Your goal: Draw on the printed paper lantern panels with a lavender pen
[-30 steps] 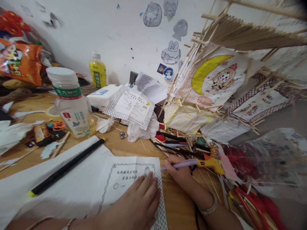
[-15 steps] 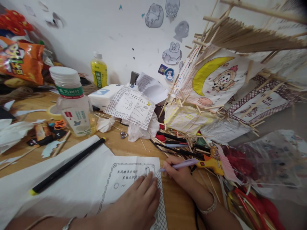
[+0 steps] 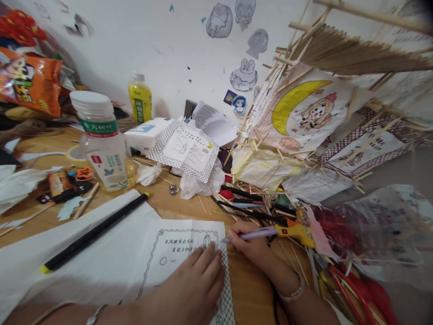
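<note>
My left hand [image 3: 191,284] lies flat on a sheet of white paper [image 3: 182,230], its fingers stretched out over the lower right of the drawing. That sheet carries a wavy border, two lines of handwritten Chinese characters, a small circle and a lantern sketch; its lower part is hidden under the hand. At the sheet's right edge, my right hand [image 3: 248,241] is closed around a light purple pen [image 3: 259,233]. The pen's tip points left, close to the border; whether it touches the paper I cannot tell. A black marker [image 3: 96,232] with yellow ends rests on the larger white paper [image 3: 111,262].
A tea bottle [image 3: 104,153] stands behind the papers, with a yellow drink bottle [image 3: 139,99] farther back. Another patterned drawing [image 3: 186,149] leans on a tissue pack [image 3: 145,133]. On the right are a stick-built lantern frame [image 3: 297,108], a yellow glue gun [image 3: 297,232] and plastic bags [image 3: 379,230].
The pen tip has shifted slightly left, to the paper's edge, and the pen lies a little flatter. My left hand stays in place on the sheet.
</note>
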`<action>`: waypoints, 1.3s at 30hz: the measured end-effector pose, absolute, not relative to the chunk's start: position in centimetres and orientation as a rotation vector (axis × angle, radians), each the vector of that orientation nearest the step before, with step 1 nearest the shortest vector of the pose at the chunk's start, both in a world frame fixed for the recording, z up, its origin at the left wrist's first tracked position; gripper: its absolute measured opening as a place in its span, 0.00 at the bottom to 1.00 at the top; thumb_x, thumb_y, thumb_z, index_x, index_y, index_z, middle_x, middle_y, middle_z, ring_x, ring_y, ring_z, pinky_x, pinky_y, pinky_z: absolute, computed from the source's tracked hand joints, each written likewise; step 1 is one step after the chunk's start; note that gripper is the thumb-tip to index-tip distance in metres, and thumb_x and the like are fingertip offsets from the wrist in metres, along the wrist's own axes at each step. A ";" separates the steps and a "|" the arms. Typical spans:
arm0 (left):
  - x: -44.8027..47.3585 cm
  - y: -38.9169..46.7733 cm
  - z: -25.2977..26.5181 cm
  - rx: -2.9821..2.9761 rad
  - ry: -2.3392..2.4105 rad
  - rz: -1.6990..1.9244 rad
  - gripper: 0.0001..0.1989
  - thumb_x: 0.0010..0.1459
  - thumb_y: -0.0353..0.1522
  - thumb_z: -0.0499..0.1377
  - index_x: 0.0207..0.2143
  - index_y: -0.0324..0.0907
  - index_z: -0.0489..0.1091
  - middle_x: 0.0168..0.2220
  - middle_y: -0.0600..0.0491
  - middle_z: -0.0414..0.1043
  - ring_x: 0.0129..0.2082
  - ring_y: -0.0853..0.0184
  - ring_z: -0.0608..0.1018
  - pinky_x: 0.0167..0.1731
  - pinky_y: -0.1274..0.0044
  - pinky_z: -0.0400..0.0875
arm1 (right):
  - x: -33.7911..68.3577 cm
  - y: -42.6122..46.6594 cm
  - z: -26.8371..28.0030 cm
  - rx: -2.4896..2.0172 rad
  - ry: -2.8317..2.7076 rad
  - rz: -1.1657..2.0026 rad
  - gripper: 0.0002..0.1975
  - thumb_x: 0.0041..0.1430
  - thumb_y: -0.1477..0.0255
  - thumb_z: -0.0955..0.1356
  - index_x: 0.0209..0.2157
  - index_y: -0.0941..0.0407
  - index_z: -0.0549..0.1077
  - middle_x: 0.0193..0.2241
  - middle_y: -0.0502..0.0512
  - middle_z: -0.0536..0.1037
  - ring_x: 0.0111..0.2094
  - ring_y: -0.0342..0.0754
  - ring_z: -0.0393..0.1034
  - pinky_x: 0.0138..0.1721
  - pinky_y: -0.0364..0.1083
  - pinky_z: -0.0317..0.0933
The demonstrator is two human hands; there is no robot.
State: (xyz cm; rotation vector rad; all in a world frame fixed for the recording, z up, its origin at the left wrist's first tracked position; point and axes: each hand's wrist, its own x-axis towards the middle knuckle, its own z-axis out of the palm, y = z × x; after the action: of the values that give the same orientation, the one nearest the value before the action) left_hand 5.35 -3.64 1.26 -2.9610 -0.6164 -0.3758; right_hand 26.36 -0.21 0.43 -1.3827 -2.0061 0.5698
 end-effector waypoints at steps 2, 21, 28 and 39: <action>5.3 -3.7 1.3 -2.972 -0.606 -0.373 0.19 0.65 0.39 0.52 0.50 0.37 0.71 0.53 0.43 0.70 0.55 0.53 0.68 0.51 0.64 0.59 | 26.4 -0.2 0.4 -1.378 -2.006 0.582 0.15 0.56 0.70 0.63 0.16 0.55 0.64 0.15 0.46 0.66 0.18 0.41 0.61 0.22 0.40 0.54; 5.3 -3.8 1.8 -2.999 -0.618 -0.314 0.19 0.66 0.39 0.50 0.51 0.36 0.70 0.54 0.42 0.70 0.55 0.52 0.68 0.52 0.64 0.60 | 26.4 -0.2 0.6 -1.412 -1.959 0.623 0.15 0.53 0.72 0.61 0.15 0.55 0.60 0.13 0.47 0.65 0.18 0.42 0.60 0.22 0.41 0.55; 5.4 -3.8 1.5 -2.989 -0.638 -0.328 0.20 0.66 0.39 0.50 0.51 0.35 0.70 0.53 0.42 0.70 0.55 0.51 0.68 0.51 0.63 0.61 | 26.5 -0.1 0.1 -1.450 -1.835 0.756 0.13 0.50 0.72 0.61 0.14 0.54 0.60 0.13 0.47 0.64 0.17 0.42 0.60 0.20 0.40 0.54; 4.9 -3.7 1.5 -3.104 -0.674 -0.369 0.19 0.66 0.39 0.50 0.52 0.37 0.69 0.57 0.41 0.67 0.58 0.53 0.65 0.54 0.64 0.60 | 26.2 -0.6 0.6 -1.387 -1.993 0.492 0.16 0.58 0.69 0.61 0.17 0.55 0.64 0.16 0.48 0.67 0.20 0.42 0.62 0.24 0.42 0.56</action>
State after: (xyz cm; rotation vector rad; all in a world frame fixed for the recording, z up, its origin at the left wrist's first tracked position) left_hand 4.85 -3.69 1.54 -3.1042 -0.6739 -0.3688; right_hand 26.18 -0.63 0.61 -1.3870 -1.9930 0.4924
